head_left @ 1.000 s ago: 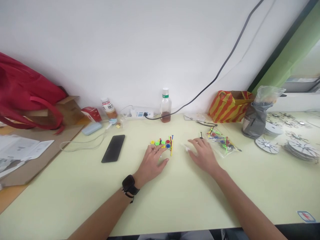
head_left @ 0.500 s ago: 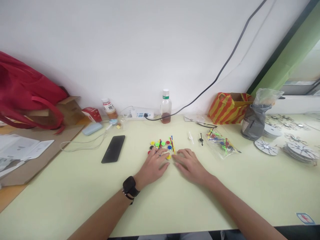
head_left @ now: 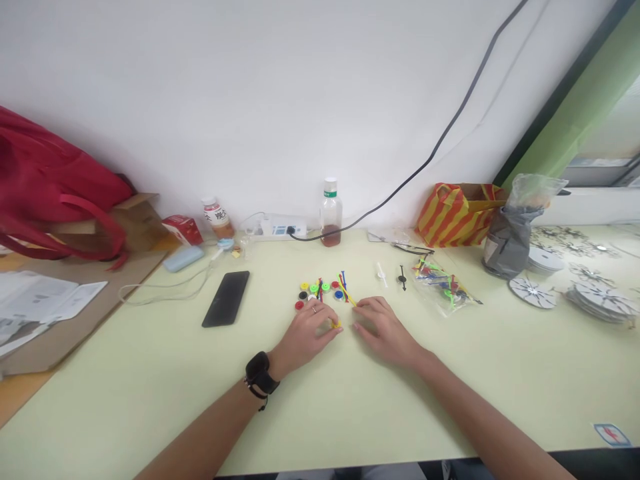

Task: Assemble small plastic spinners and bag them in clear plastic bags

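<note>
My left hand (head_left: pixel 306 333), with a black watch (head_left: pixel 259 371) on its wrist, pinches a small yellow round piece (head_left: pixel 336 325) between thumb and fingers. Between the fingertips of my right hand (head_left: pixel 387 330) is the lower end of a thin yellow arrow (head_left: pixel 345 291), tilted up to the left. Just beyond my hands lie several small round pieces in green (head_left: pixel 326 287), blue (head_left: pixel 339 295), red (head_left: pixel 299 305) and black (head_left: pixel 303 295). Blue and red thin arrows (head_left: pixel 343 279) lie beside them. My left fingers partly cover a white piece (head_left: pixel 313 298).
Right of the pieces lie a white spinner arrow (head_left: pixel 381 275), a black one (head_left: pixel 402 279) and a clear bag of coloured parts (head_left: pixel 445 287). A phone (head_left: pixel 226 299) is at left. A bottle (head_left: pixel 331 213) stands by the wall; patterned discs (head_left: pixel 532 294) lie far right.
My left hand has drawn the yellow round piece slightly toward me, away from the group. The yellow arrow, now in my right fingers, has tilted away from the other arrows.
</note>
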Available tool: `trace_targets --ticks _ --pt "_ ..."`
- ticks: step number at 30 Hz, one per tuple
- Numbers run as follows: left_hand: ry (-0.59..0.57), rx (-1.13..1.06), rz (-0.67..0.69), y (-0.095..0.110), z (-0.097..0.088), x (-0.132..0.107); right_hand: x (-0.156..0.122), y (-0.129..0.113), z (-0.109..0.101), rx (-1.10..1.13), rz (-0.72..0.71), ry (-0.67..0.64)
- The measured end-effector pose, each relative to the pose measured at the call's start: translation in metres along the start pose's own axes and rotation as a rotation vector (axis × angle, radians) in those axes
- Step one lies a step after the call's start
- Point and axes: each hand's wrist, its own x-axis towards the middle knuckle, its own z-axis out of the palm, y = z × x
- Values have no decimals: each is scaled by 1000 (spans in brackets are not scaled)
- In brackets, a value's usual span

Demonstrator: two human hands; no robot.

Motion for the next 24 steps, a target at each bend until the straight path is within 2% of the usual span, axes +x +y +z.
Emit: trace_targets --ticks 5,12,21,24 --pt "2 -144 -33 -1 4 -1 1 1 -3 23 20 -9" --pt "102 -155 -2 2 3 1 0 5 -5 -43 -5 -9" --pt "86 -178 -59 2 5 0 0 5 -4 -29 34 7" --pt "41 -198 -69 4 6 0 0 7 -3 -32 22 16"
